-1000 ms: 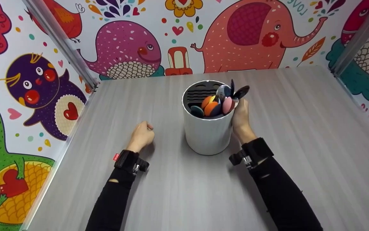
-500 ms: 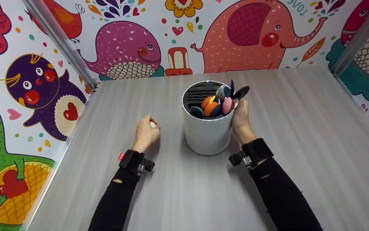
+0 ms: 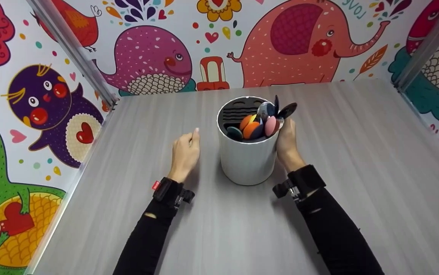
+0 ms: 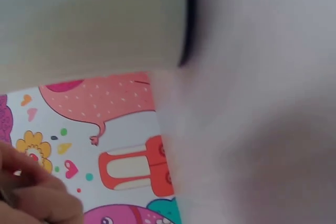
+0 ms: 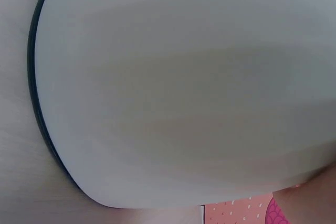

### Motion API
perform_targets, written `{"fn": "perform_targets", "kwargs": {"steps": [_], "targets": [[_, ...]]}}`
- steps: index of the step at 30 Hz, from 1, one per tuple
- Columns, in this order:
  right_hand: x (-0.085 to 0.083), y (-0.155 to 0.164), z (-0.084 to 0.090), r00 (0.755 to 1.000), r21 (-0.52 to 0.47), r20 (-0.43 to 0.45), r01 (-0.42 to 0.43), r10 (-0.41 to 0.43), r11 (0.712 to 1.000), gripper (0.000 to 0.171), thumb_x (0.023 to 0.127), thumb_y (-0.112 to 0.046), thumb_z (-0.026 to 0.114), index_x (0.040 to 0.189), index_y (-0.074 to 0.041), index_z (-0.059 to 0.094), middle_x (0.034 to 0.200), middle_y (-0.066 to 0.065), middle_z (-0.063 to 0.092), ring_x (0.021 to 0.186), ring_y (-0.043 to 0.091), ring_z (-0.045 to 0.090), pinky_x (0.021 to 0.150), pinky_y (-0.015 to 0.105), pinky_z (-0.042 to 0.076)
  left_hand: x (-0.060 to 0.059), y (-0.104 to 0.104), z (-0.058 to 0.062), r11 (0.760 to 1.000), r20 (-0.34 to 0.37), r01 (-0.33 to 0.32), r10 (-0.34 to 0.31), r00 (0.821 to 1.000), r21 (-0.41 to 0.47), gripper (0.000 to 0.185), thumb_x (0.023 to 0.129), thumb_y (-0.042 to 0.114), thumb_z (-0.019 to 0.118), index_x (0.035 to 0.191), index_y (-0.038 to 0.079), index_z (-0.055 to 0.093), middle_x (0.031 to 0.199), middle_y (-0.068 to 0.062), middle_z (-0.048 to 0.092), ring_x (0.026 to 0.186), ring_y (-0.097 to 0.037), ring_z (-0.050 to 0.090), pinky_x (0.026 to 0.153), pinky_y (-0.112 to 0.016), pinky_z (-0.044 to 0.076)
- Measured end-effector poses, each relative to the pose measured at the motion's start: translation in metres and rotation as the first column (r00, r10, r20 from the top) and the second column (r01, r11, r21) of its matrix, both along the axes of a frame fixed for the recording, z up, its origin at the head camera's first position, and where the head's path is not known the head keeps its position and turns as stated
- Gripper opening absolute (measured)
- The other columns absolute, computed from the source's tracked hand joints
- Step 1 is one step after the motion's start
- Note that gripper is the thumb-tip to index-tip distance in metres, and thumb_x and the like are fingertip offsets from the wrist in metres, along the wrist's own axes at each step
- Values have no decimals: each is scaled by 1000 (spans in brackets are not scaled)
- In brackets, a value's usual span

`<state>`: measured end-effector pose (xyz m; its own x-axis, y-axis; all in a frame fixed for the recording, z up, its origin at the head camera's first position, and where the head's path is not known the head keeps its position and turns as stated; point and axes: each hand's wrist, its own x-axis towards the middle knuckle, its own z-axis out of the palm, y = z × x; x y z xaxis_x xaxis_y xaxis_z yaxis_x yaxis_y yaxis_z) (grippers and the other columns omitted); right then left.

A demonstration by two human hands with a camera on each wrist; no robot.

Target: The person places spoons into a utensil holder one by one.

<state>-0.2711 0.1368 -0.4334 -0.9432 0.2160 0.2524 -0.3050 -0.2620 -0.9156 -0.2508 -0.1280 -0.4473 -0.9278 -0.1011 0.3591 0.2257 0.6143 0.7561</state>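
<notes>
A white round utensil holder (image 3: 247,164) with a black slotted insert stands upright on the table. Several rounded handle ends, among them an orange one (image 3: 251,130) and a pink one (image 3: 270,125), stick out of its front right part beside dark oval pieces (image 3: 288,110). My right hand (image 3: 288,147) grips the holder's right side near the rim, its fingers hidden behind it; the right wrist view shows skin against the white wall. Left of the holder and apart from it, my left hand (image 3: 185,154) is a loose fist, thumb up. No held thing shows in it.
The grey wood-grain table (image 3: 219,229) spreads around the holder. A wall printed with cartoon animals (image 3: 154,57) closes off the back, with another on the left. Metal posts (image 3: 78,57) stand at the back corners.
My left hand has moved right and away from me, closer to the holder, and its thumb tip now points up. The right hand and the holder have stayed in place.
</notes>
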Motion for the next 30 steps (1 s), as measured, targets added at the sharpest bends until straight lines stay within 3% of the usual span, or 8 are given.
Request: {"fn": "perform_targets", "kwargs": {"steps": [7, 14, 16, 20, 24, 30], "targets": [[0, 1, 1, 999, -1, -2, -49, 49, 999, 53, 105, -46, 40, 111, -7, 76, 100, 9, 76, 93, 22, 73, 84, 33, 57, 4, 8, 13, 993, -147, 80, -67, 987, 82, 53, 105, 19, 53, 57, 22, 29, 54, 10, 26, 51, -9, 23, 51, -27, 20], [0, 2, 0, 1000, 17, 13, -16, 16, 1000, 49, 105, -43, 42, 104, -9, 77, 95, 5, 75, 89, 17, 71, 82, 29, 55, 11, 13, 28, 977, -212, 127, -88, 973, 174, 54, 105, 17, 50, 57, 22, 27, 54, 10, 24, 50, -8, 20, 50, -25, 16], [0, 2, 0, 999, 7, 16, -46, 46, 999, 48, 103, -45, 44, 109, -10, 76, 99, 7, 75, 92, 20, 72, 84, 31, 57, 13, 14, 34, 968, -220, 141, -94, 971, 207, 54, 105, 17, 49, 57, 22, 27, 54, 9, 24, 50, -9, 19, 50, -25, 16], [0, 1, 0, 1000, -13, 3, -19, 19, 1000, 49, 105, -42, 39, 103, -9, 76, 95, 5, 75, 90, 16, 70, 85, 29, 55, 16, 17, 45, 942, -219, 195, -136, 966, 273, 55, 106, 19, 48, 55, 23, 28, 51, 9, 26, 48, -9, 22, 49, -25, 17], [0, 0, 0, 1000, -2, 1, 20, -20, 1000, 48, 105, -37, 37, 95, -11, 76, 90, 1, 74, 85, 12, 68, 83, 27, 52, 20, 21, 60, 891, -213, 274, -207, 955, 362, 55, 107, 20, 46, 53, 23, 32, 46, 9, 31, 41, -7, 25, 43, -23, 19], [0, 1, 0, 1000, 16, 7, -31, 31, 999, 54, 103, -49, 42, 108, -8, 76, 99, 7, 76, 92, 19, 72, 85, 31, 56, 26, 31, 83, 767, -242, 398, -316, 917, 504, 55, 107, 22, 43, 52, 22, 36, 44, 8, 29, 37, -6, 21, 36, -23, 17]]}}
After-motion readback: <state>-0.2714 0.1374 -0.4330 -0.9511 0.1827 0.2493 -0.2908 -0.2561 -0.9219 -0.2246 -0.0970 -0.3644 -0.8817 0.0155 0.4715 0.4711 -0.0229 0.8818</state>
